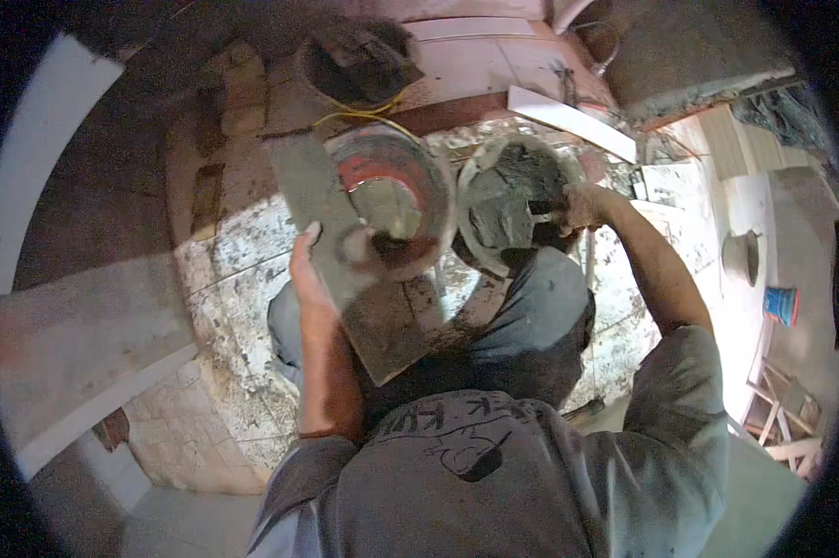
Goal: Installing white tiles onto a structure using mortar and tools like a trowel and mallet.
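My left hand [308, 260] grips the left edge of a long grey board or tile [373, 330], held tilted over my legs, thumb along its face. My right hand [582, 206] is closed on the handle of a trowel [539, 216], whose end is in a bucket of wet grey mortar [505, 177]. Left of that bucket stands another bucket [359, 170] with a red inside and murky liquid in it, partly behind the board. The far part of the trowel is hidden in the mortar.
Beyond are a dark tub [359, 70], a yellow cord [368, 112] and a white strip [573, 126]. To the right are a metal pot [740, 256], a blue container [780, 307] and wooden frames [782, 409]. A ledge [85, 363] runs at the left, and the floor is stained tile.
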{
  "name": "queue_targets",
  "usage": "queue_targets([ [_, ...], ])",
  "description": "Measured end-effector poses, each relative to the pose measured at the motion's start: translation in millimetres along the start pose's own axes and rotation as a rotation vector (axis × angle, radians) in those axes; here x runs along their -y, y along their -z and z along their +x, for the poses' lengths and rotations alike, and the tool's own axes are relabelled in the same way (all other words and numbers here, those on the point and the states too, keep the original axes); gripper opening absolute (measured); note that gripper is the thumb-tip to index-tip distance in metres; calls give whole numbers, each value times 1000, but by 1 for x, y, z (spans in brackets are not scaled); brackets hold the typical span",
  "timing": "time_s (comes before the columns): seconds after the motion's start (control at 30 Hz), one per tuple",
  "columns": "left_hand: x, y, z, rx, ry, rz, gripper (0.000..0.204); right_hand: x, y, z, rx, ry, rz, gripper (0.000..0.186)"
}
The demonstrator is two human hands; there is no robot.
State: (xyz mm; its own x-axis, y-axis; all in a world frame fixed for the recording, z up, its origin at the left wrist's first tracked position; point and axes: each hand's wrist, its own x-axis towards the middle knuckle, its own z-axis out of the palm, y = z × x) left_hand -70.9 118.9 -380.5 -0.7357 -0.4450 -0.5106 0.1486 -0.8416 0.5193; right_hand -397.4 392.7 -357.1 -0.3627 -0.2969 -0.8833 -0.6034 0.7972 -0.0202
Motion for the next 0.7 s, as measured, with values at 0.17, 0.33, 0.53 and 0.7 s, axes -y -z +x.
queue_targets([
  [0.17, 2, -11, 0, 8, -6, -67, 50, -36, -31, -22, -181, 65, 615, 22],
  [0.33, 6, -24, -6, -70, 75, -62, 49, -60, -54, -36, -255, 75, 719, 19],
  [0.53, 1, -35, -14, -171, -155, 168, 49, -22, -43, -80, -196, 150, 762, 52],
  [0.7, 1, -33, -13, -39, -28, 25, 48, 29, -8, -131, -389, 313, 648, 50],
])
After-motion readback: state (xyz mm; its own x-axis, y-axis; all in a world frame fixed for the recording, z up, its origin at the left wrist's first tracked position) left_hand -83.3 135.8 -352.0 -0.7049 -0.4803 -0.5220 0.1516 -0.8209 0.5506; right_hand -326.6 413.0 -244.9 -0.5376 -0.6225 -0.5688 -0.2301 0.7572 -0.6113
